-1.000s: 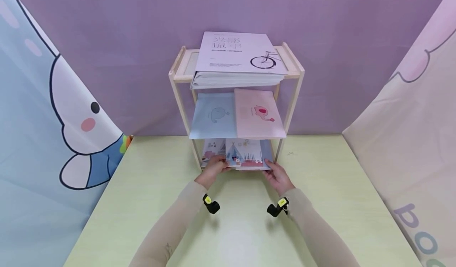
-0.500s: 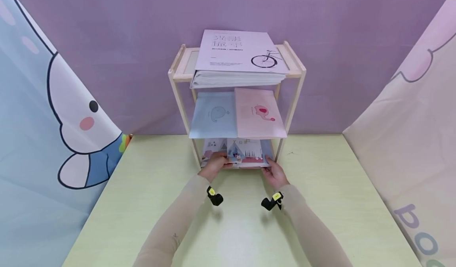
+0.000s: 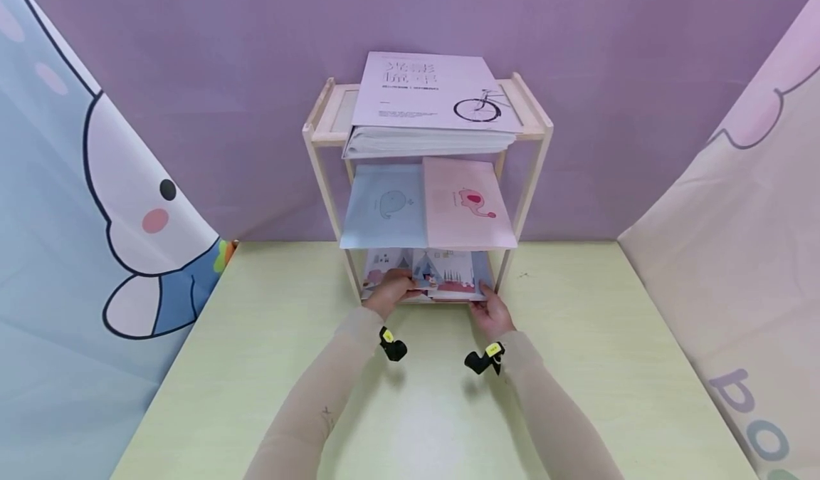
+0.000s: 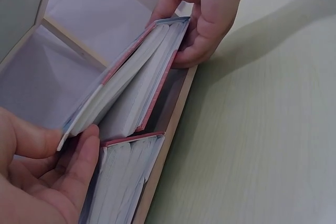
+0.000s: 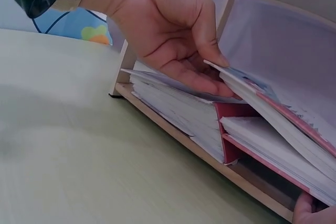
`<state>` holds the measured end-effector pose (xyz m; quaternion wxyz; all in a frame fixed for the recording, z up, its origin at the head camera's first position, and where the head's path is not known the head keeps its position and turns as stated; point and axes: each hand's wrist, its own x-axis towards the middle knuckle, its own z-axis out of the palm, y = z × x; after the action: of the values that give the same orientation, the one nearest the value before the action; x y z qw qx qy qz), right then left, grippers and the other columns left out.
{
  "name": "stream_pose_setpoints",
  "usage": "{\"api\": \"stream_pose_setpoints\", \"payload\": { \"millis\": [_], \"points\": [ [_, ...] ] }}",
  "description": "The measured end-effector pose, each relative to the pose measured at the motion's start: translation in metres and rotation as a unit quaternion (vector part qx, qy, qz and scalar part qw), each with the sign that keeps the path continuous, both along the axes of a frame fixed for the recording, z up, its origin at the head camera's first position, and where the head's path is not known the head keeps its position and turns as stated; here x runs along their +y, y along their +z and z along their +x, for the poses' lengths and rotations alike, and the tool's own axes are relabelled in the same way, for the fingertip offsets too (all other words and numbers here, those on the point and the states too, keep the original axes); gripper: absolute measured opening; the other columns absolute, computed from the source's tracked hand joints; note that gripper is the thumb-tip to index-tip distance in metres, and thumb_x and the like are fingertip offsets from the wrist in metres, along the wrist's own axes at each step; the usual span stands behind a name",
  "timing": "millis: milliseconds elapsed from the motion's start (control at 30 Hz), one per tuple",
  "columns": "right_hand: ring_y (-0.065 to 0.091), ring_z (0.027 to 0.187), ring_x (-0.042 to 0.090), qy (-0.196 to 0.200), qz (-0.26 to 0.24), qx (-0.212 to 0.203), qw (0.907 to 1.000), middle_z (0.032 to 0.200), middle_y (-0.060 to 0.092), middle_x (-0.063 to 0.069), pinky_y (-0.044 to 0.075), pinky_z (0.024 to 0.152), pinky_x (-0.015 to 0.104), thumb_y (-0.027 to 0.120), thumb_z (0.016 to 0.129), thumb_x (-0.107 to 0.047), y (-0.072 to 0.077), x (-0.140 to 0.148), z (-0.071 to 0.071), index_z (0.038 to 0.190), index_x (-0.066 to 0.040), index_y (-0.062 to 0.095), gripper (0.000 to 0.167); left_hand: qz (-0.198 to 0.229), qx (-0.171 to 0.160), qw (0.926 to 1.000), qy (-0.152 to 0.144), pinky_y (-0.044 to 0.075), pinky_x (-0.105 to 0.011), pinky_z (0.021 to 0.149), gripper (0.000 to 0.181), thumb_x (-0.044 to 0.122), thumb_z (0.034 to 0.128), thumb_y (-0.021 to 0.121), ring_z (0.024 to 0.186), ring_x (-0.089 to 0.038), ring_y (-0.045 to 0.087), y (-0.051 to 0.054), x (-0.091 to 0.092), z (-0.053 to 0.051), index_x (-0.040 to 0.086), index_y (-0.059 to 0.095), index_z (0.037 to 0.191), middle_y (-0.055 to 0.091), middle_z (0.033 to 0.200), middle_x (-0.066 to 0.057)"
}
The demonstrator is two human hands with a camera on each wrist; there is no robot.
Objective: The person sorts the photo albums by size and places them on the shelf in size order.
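On the bottom shelf of a small wooden rack (image 3: 325,188), my two hands hold a thick illustrated book (image 3: 451,273) with a tent on its cover. My left hand (image 3: 391,293) pinches the left corner of its upper cover between thumb and fingers. That cover is lifted, so the pages (image 4: 123,85) fan apart. My right hand (image 3: 492,315) grips the book's right end at the blue spine, thumb above and fingers below. Beside it on the left lies a second thick book (image 4: 126,174), its near edge just under my left fingers. The back of the shelf is hidden.
A blue whale book (image 3: 384,209) and a pink elephant book (image 3: 468,206) lie on the middle shelf, jutting forward above my hands. A large white book (image 3: 423,95) with a bicycle picture lies on top. Pale green tabletop (image 3: 429,409) spreads in front.
The tent book has shifted slightly right. My left hand has moved a little right and toward the rack with its corner, while my right hand keeps hold of the right end.
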<state>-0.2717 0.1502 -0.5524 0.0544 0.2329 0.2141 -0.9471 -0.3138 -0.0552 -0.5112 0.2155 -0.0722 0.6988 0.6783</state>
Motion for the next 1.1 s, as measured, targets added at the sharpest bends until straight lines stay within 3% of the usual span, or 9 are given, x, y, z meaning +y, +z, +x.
{"api": "stream_pose_setpoints", "payload": {
  "millis": [133, 267, 333, 400, 500, 700, 933, 1033, 1100],
  "points": [
    [0.057, 0.086, 0.014, -0.015, -0.028, 0.001, 0.9995, 0.091, 0.060, 0.008, 0.048, 0.084, 0.021, 0.045, 0.098, -0.010, -0.0027, 0.0002, -0.0014, 0.106, -0.002, 0.040, 0.013, -0.009, 0.007, 0.9999, 0.002, 0.049, -0.036, 0.092, 0.048, -0.011, 0.0908, 0.045, 0.119, -0.037, 0.049, -0.0094, 0.0026, -0.0051, -0.010, 0.037, 0.138, 0.036, 0.142, -0.025],
    [0.056, 0.090, 0.013, -0.022, -0.035, 0.004, 0.9991, 0.095, 0.058, 0.008, 0.046, 0.087, 0.021, 0.046, 0.097, -0.009, -0.0023, -0.0004, -0.0008, 0.107, -0.001, 0.040, 0.014, -0.002, 0.002, 1.0000, 0.005, 0.048, -0.037, 0.094, 0.052, -0.012, 0.0905, 0.045, 0.125, -0.037, 0.044, -0.0088, 0.0028, -0.0049, -0.008, 0.032, 0.141, 0.030, 0.146, -0.024],
    [0.056, 0.090, 0.013, -0.024, -0.033, 0.002, 0.9992, 0.095, 0.058, 0.007, 0.046, 0.087, 0.022, 0.046, 0.097, -0.009, -0.0017, -0.0009, -0.0010, 0.107, -0.001, 0.040, 0.014, -0.001, 0.002, 1.0000, 0.006, 0.048, -0.037, 0.094, 0.038, -0.012, 0.0902, 0.045, 0.116, -0.034, 0.049, -0.0083, 0.0033, -0.0052, -0.013, 0.043, 0.129, 0.039, 0.136, -0.023],
    [0.055, 0.090, 0.013, -0.026, -0.034, 0.000, 0.9991, 0.096, 0.057, 0.008, 0.047, 0.087, 0.022, 0.045, 0.097, -0.009, -0.0013, -0.0012, -0.0010, 0.107, -0.001, 0.040, 0.013, -0.003, 0.006, 1.0000, 0.005, 0.049, -0.038, 0.092, 0.003, -0.012, 0.0900, 0.044, 0.096, -0.026, 0.052, -0.0080, 0.0036, -0.0051, -0.011, 0.044, 0.092, 0.046, 0.111, -0.018],
    [0.055, 0.089, 0.014, -0.033, -0.031, -0.006, 0.9989, 0.096, 0.055, 0.008, 0.047, 0.084, 0.022, 0.045, 0.097, -0.009, -0.0002, -0.0019, -0.0009, 0.105, 0.000, 0.040, 0.012, -0.006, 0.011, 0.9999, 0.002, 0.050, -0.038, 0.090, 0.030, -0.013, 0.0895, 0.044, 0.075, -0.018, 0.041, -0.0076, 0.0041, -0.0050, 0.005, 0.025, 0.077, 0.034, 0.088, -0.008],
    [0.055, 0.090, 0.012, -0.033, -0.009, -0.012, 0.9994, 0.102, 0.051, 0.008, 0.047, 0.085, 0.021, 0.044, 0.098, -0.011, 0.0022, -0.0028, 0.0010, 0.105, -0.001, 0.041, 0.012, -0.011, 0.016, 0.9998, 0.001, 0.051, -0.037, 0.089, 0.031, -0.013, 0.0882, 0.046, 0.081, -0.019, 0.051, -0.0086, 0.0051, -0.0065, 0.009, 0.029, 0.073, 0.041, 0.091, -0.009],
    [0.052, 0.095, 0.012, -0.021, 0.012, -0.025, 0.9994, 0.114, 0.045, 0.007, 0.041, 0.097, 0.021, 0.043, 0.099, -0.012, 0.0052, -0.0031, 0.0026, 0.114, -0.002, 0.040, 0.018, -0.011, 0.013, 0.9998, -0.004, 0.052, -0.036, 0.086, 0.044, -0.014, 0.0890, 0.044, 0.071, -0.017, 0.049, -0.0087, 0.0048, -0.0085, 0.015, 0.017, 0.068, 0.035, 0.081, -0.005],
    [0.052, 0.096, 0.012, -0.024, 0.005, -0.025, 0.9994, 0.112, 0.046, 0.007, 0.039, 0.101, 0.021, 0.043, 0.099, -0.012, 0.0061, -0.0032, 0.0028, 0.123, -0.002, 0.037, 0.027, -0.013, 0.005, 0.9999, -0.004, 0.052, -0.036, 0.086, 0.038, -0.013, 0.0890, 0.045, 0.081, -0.020, 0.054, -0.0094, 0.0048, -0.0095, 0.010, 0.023, 0.069, 0.043, 0.094, -0.010],
    [0.052, 0.097, 0.012, -0.027, -0.001, -0.025, 0.9993, 0.112, 0.046, 0.006, 0.037, 0.103, 0.021, 0.043, 0.099, -0.011, 0.0067, -0.0033, 0.0031, 0.131, -0.002, 0.033, 0.035, -0.011, -0.005, 0.9999, -0.001, 0.052, -0.036, 0.087, 0.019, -0.012, 0.0895, 0.046, 0.093, -0.027, 0.057, -0.0082, 0.0049, -0.0080, -0.001, 0.043, 0.075, 0.048, 0.111, -0.017]
  ]
}}
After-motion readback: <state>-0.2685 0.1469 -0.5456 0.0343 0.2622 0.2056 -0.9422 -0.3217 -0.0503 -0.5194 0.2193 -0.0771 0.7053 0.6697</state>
